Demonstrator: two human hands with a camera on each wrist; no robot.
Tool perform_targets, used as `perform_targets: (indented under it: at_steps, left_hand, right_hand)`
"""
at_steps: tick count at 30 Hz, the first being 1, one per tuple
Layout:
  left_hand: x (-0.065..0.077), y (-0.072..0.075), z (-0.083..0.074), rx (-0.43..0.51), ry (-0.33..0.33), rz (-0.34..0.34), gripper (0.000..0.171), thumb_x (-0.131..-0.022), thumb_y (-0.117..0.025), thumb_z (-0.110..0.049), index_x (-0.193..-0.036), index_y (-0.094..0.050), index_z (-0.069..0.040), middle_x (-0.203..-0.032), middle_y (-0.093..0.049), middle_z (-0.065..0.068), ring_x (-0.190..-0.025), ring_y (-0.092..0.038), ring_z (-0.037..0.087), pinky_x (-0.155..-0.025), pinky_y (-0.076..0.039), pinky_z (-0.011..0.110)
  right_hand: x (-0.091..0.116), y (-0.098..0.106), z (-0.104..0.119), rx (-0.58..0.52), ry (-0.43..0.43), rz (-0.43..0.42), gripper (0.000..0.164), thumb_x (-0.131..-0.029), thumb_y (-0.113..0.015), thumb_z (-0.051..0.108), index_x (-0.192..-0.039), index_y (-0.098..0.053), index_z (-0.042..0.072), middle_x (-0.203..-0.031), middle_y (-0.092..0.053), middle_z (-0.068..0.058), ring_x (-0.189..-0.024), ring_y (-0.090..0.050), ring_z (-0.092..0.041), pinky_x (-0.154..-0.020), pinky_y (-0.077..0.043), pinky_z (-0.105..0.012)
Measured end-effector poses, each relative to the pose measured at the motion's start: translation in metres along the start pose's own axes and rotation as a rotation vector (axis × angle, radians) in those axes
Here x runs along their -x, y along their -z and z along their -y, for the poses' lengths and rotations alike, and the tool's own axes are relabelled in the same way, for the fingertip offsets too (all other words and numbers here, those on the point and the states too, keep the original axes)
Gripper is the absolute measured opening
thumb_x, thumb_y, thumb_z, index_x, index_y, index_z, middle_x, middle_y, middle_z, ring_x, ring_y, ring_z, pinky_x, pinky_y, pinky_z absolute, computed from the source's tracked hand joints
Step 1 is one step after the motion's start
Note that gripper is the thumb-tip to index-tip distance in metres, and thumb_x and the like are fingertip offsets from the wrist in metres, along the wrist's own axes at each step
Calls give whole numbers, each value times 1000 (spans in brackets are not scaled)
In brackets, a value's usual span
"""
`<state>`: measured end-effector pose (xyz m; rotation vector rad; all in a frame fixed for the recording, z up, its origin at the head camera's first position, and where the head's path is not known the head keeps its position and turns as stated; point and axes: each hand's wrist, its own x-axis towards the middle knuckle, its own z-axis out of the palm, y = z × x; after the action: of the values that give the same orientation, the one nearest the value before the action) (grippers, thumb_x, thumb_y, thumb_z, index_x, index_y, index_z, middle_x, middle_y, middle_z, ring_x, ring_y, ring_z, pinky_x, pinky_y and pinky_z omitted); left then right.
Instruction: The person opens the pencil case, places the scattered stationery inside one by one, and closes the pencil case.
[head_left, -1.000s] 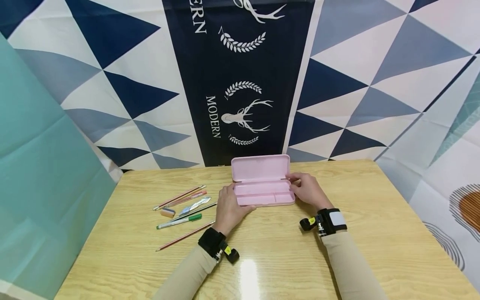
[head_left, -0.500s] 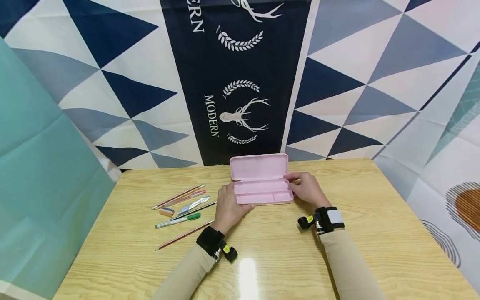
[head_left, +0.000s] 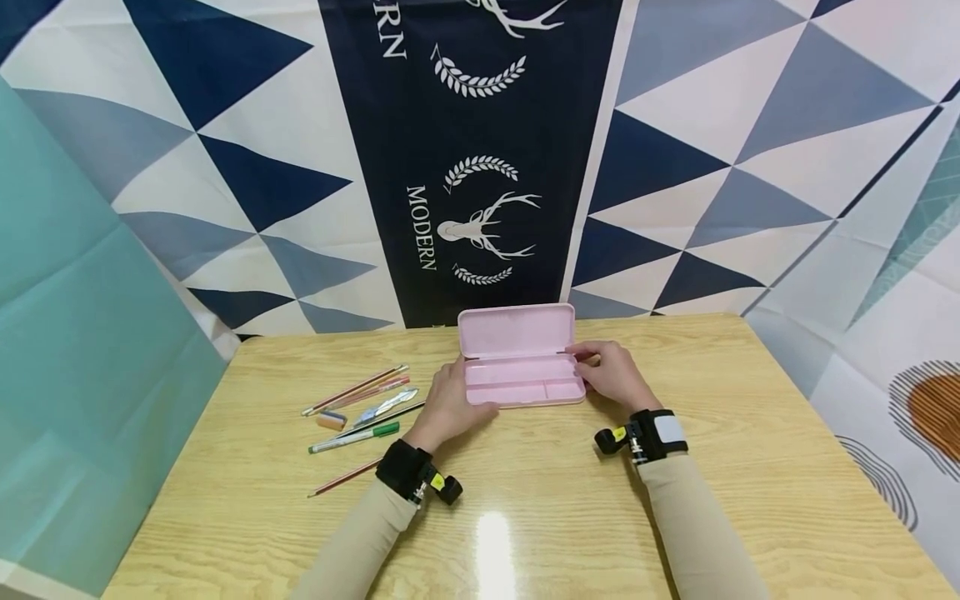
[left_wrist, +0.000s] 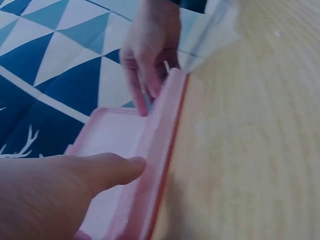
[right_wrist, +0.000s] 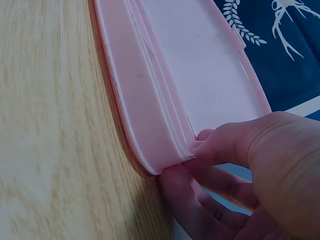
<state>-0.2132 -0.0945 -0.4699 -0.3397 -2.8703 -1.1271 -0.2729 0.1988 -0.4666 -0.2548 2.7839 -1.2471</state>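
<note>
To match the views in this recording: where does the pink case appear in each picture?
Head: pink case just right of and below the centre, lid open.
Left wrist: from left of centre down to the bottom edge, partly behind the thumb.
Right wrist: from the top edge down past the centre.
Shared landmark: the right hand, at the case's right end in the head view, far end in left wrist, near end in right wrist.

A wooden table [head_left: 555,517] bears a loose group of pencils [head_left: 352,392], an eraser [head_left: 331,421] and a green-capped pen [head_left: 352,438] on its left side, with a red pencil [head_left: 345,477] nearer the front. Behind hangs a cloth [head_left: 667,150] with blue and white triangles and a dark deer panel; a teal sheet [head_left: 75,358] hangs at the left.
</note>
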Motion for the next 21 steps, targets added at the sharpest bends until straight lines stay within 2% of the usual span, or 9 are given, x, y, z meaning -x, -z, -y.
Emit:
perform_targets:
  at_steps: [3, 7, 10, 14, 21]
  left_hand:
    - [-1, 9, -3, -19, -18, 29, 96, -77, -83, -33, -152, -33, -1, -139, -54, 24, -129, -48, 39, -112, -38, 55]
    - [-1, 24, -8, -66, 46, 48, 94, -83, -78, -37, -152, -31, 6, -147, -47, 29, -137, -41, 43, -116, -36, 55]
    - [-1, 36, -9, -97, 114, 32, 94, -87, -73, -41, -154, -28, 7, -152, -41, 30, -142, -36, 43, -117, -35, 55]
    - [-2, 49, -4, -108, 167, -14, 91, -88, -72, -42, -154, -29, 4, -153, -40, 28, -142, -35, 42, -116, -36, 55]
    - [-2, 64, 10, -90, 201, -60, 83, -91, -69, -40, -153, -34, 2, -150, -43, 27, -140, -37, 43, -113, -38, 57]
  right_hand:
    - [-1, 1, 0, 1, 8, 3, 31, -94, -62, 6, -124, -71, 8, -118, -70, -20, -77, -65, -23, -59, -58, -29]
    - [-1, 1, 0, 3, 13, 10, 31, -94, -62, 7, -124, -70, 7, -118, -70, -21, -77, -65, -23, -58, -59, -28]
    - [-1, 1, 0, 1, 11, 8, 31, -94, -62, 7, -124, -70, 7, -118, -70, -21, -78, -65, -24, -59, -59, -28]
    - [-1, 2, 0, -6, 2, 1, 31, -94, -62, 7, -124, -70, 8, -118, -69, -21, -78, -65, -25, -59, -59, -29]
    - [-2, -1, -1, -7, -9, 15, 31, -94, -62, 7, -125, -70, 9, -120, -68, -21, -75, -64, -23, -59, -58, -28]
